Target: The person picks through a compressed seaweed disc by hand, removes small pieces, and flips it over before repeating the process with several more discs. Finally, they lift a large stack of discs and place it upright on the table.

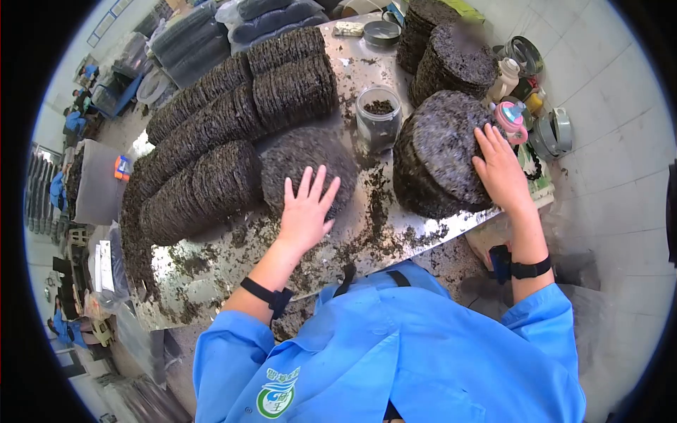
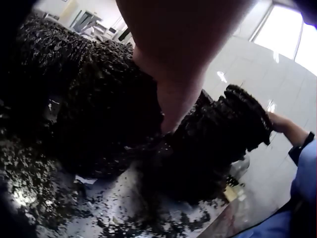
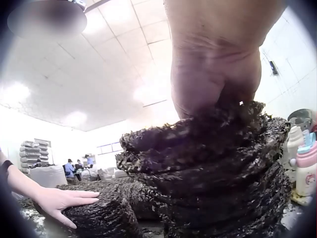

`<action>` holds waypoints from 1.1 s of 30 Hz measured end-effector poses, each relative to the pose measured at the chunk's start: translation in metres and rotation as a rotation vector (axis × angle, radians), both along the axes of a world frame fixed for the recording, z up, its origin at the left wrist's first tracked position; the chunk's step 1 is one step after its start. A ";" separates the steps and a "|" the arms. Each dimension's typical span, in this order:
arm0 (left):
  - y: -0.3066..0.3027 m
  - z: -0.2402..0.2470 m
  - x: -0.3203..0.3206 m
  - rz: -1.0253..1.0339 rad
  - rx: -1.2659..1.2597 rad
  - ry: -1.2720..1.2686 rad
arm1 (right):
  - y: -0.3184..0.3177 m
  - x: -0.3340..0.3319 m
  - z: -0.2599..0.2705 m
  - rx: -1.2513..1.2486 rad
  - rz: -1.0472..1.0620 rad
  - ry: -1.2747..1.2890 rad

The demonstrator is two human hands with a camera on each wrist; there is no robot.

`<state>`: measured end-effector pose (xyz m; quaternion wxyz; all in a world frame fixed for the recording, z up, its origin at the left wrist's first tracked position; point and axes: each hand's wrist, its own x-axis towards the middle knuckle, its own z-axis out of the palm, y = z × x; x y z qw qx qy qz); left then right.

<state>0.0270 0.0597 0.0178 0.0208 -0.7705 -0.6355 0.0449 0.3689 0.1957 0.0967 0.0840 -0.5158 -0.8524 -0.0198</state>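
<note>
Round dark, flaky sheets lie in rows of rolls (image 1: 201,187) on their sides on a metal table (image 1: 190,278). Against the front face (image 1: 282,151) of the nearer rolls rests the left hand (image 1: 306,211), its fingers spread. An upright stack (image 1: 441,151) of the same discs stands at the right, its layers uneven in the right wrist view. On the stack's top, near its right edge, lies the right hand (image 1: 502,168) with fingers extended. The left hand (image 3: 62,202) also shows flat on a roll in the right wrist view.
A clear jar (image 1: 379,120) with dark bits stands between rolls and stack. Behind are more upright stacks (image 1: 465,60) and a round tin (image 1: 382,33). A pink bottle (image 1: 510,121) and metal rings (image 1: 560,130) sit at the right. Loose flakes litter the table.
</note>
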 end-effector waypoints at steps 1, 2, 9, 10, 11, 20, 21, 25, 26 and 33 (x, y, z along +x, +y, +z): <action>-0.001 0.004 -0.004 0.009 -0.007 -0.020 | 0.005 0.004 0.001 -0.026 0.012 0.021; -0.001 0.011 -0.012 -0.022 -0.049 -0.035 | 0.007 0.010 0.002 -0.056 0.028 0.037; -0.019 0.018 -0.079 -0.023 0.089 0.176 | 0.020 0.050 -0.005 -0.231 0.054 0.140; -0.023 0.025 -0.065 -0.019 0.081 0.176 | 0.021 0.054 -0.007 -0.259 0.046 0.213; -0.026 0.033 -0.039 0.026 0.088 -0.109 | 0.023 0.059 -0.010 -0.270 0.049 0.238; 0.087 -0.197 0.125 1.033 -0.486 -2.075 | 0.043 0.097 -0.016 -0.353 0.111 0.345; 0.108 -0.227 0.137 1.162 -0.473 -2.196 | 0.043 0.101 -0.013 -0.374 0.103 0.371; 0.150 -0.216 0.165 1.101 -0.601 -2.406 | 0.050 0.133 -0.012 -0.551 0.037 0.548; 0.152 -0.219 0.162 1.028 -0.718 -2.509 | 0.053 0.154 -0.017 -0.592 -0.028 0.606; 0.142 -0.195 0.161 1.052 -0.752 -2.460 | 0.088 0.217 -0.058 -0.772 -0.350 1.115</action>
